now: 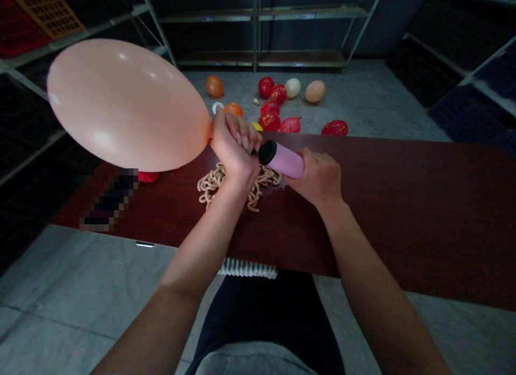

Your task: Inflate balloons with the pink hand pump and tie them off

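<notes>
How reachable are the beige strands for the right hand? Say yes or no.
Probably not as it stands: the beige strands lie near, but the right hand grips the pink cylinder.

Nothing legible, folks! Far beyond the left hand (234, 141) and right hand (318, 176), blue-and-white labels (307, 16) dot the shelves (342, 13), too small; gold markings on red balloons (335, 128), unreadable too!

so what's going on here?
Someone's left hand is closed at the neck end of a large peach balloon, which is inflated. Their right hand grips a pink cylinder, its black end close to the left fingers; contact is unclear. Tan strands lie heaped on the table below. More balloons are on the floor beyond.
</notes>
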### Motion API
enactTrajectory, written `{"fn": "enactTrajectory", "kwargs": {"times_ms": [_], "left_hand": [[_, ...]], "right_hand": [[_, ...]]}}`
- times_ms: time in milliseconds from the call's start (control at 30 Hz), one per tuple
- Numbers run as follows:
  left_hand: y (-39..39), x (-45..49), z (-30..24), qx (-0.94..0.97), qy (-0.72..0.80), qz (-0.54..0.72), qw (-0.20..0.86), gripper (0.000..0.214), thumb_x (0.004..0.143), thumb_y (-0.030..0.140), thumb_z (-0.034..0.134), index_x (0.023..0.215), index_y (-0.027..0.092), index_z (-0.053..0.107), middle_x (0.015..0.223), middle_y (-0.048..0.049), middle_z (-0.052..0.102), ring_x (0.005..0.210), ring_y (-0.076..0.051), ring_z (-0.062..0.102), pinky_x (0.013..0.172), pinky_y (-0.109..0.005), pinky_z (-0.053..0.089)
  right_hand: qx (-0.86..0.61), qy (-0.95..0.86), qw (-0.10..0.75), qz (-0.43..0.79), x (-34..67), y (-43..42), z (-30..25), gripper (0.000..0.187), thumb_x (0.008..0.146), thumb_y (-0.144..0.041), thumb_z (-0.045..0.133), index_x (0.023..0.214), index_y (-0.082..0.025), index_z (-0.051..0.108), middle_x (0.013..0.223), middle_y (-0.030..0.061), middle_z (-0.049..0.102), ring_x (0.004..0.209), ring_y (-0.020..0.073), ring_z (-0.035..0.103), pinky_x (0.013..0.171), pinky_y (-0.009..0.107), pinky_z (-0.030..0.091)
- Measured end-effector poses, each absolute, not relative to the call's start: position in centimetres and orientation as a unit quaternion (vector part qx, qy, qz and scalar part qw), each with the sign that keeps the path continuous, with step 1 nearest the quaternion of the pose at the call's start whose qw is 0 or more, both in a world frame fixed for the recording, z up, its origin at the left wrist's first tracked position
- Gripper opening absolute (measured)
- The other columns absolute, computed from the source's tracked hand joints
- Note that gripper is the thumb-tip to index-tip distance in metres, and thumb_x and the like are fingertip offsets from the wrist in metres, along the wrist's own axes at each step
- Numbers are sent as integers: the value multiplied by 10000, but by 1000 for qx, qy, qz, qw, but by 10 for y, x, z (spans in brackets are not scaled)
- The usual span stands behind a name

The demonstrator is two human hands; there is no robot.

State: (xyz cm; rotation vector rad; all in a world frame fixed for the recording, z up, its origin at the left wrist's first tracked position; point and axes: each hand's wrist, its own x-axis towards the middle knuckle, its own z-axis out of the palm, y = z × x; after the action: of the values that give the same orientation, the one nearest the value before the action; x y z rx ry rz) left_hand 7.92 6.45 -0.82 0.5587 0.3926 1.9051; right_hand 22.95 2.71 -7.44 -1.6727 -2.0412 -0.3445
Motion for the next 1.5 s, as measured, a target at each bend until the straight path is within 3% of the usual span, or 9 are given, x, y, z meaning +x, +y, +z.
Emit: {"fn": "enactTrajectory", "kwargs": {"times_ms": [433,667,967,1167,1333,1500], "left_hand": [[66,81,-8,222,235,782,533,507,1042,417,285,575,223,252,445,51,193,334,-95,189,356,-253,202],[75,81,-16,218,204,798,524,529,1017,504,350,576,212,330,439,56,234,319,-87,257,343,-228,247],[69,74,-4,201,167,808,528,527,1039,376,328,539,222,269,422,61,184,317,-92,206,345,-249,212],[68,65,2,188,221,814,503,553,1004,536,371,571,222,232,459,57,198,353,-83,201,396,-253,213],[69,58,3,216,190,825,486,549,1041,489,265,563,229,194,445,48,163,368,-91,146,407,-283,165],[69,55,7,234,170,839,462,576,1030,523,280,556,219,160,450,55,113,367,-89,107,395,-283,131]], "right_hand": [[-601,-747,247,-144,237,36,-84,404,777,-516,619,980,-167,630,841,104,698,773,260,628,704,349,392],[-596,-742,251,-176,240,39,-85,381,765,-487,640,990,-179,644,831,83,700,765,251,637,705,343,393],[-626,-727,234,-158,254,45,-89,394,777,-441,629,1083,-193,640,936,90,717,862,271,643,762,365,391],[-663,-704,220,-129,268,46,-89,392,800,-435,579,1101,-190,637,1013,115,710,910,289,626,796,395,395],[-683,-688,217,-119,278,46,-86,393,803,-424,574,1118,-195,624,1020,114,698,914,293,616,776,401,402],[-682,-684,234,-108,276,47,-86,372,804,-409,581,1099,-187,618,1020,117,690,916,286,604,763,389,409]]}}
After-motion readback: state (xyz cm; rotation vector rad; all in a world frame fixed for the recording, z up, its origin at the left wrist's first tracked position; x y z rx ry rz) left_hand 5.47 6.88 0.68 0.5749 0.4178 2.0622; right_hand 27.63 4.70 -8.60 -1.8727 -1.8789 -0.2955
